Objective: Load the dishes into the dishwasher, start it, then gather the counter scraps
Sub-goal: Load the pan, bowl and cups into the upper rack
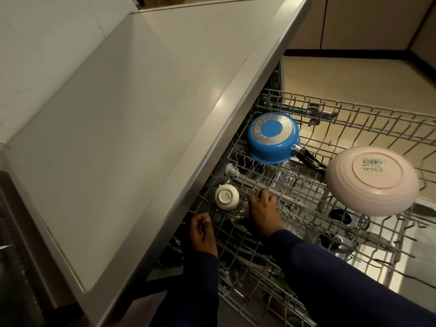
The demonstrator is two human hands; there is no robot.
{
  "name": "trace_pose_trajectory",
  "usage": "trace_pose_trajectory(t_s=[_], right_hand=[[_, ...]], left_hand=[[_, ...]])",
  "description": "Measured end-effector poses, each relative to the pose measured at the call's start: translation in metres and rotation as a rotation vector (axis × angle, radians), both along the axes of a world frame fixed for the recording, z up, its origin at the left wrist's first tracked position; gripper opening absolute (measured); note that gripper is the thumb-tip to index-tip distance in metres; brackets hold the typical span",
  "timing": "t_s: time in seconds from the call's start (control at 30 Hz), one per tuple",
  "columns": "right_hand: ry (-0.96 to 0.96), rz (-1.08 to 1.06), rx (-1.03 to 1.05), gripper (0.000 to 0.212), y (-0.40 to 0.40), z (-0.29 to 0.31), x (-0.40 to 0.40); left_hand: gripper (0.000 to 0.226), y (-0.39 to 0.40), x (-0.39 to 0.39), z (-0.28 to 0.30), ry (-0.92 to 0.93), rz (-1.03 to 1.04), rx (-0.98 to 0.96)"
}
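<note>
While the left hand (203,228) curls loosely at the rack's (306,185) seven o'clock edge (what it pinches, I cannot tell), the right hand (263,210) presses spread fingers beside the white cup (227,197); seat dishes firmly. Blue saucepan (273,138) at twelve, pink plate (372,180) at three.

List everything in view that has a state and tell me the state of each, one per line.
Upper rack: pulled out.
Blue saucepan: upside down in the rack.
Pink bowl: upside down, price sticker showing.
White cup: upside down.
Left hand: loosely curled at the rack's edge.
Right hand: resting on the rack wires.
</note>
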State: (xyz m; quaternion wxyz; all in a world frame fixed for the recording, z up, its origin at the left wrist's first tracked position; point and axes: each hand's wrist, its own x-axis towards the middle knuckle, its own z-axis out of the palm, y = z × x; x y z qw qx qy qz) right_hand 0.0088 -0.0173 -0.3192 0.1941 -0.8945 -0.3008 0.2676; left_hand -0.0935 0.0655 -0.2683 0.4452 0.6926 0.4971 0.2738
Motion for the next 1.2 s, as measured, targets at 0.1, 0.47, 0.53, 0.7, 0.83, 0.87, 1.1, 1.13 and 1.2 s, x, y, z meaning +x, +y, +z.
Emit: trace_pose_trajectory(t_s=[0.1, 0.47, 0.53, 0.7, 0.83, 0.87, 1.1, 1.13, 1.2], right_hand=[[-0.046, 0.016, 0.021, 0.068, 0.0, 0.0, 0.001], [-0.041, 0.11, 0.182, 0.055, -0.009, -0.005, 0.01], [-0.05, 0.149, 0.205, 0.055, -0.012, -0.006, 0.012], [-0.104, 0.149, 0.175, 0.059, -0.012, -0.011, 0.006], [-0.099, 0.131, 0.128, 0.06, -0.007, -0.011, 0.007], [-0.087, 0.131, 0.108, 0.062, -0.007, -0.01, 0.007], [-0.227, 0.24, 0.104, 0.062, 0.021, 0.012, 0.01], [-0.234, 0.314, 0.118, 0.059, 0.03, 0.013, 0.012], [-0.231, 0.43, 0.095, 0.058, 0.043, 0.01, 0.016]], left_hand=[[0.015, 0.001, -0.002, -0.002, 0.018, -0.002, 0.009], [0.011, 0.0, -0.001, -0.003, -0.019, -0.011, -0.026], [0.012, 0.0, -0.001, -0.004, -0.015, -0.011, -0.023], [0.013, 0.0, -0.003, -0.003, -0.008, -0.014, -0.024], [0.014, 0.001, -0.005, -0.002, -0.007, -0.004, -0.032], [0.015, 0.001, -0.005, -0.001, -0.007, -0.003, -0.037], [0.014, 0.004, -0.003, 0.004, -0.017, 0.011, -0.031], [0.014, 0.005, -0.003, 0.005, -0.016, 0.012, -0.027], [0.014, 0.007, 0.0, 0.006, -0.016, 0.019, -0.016]])
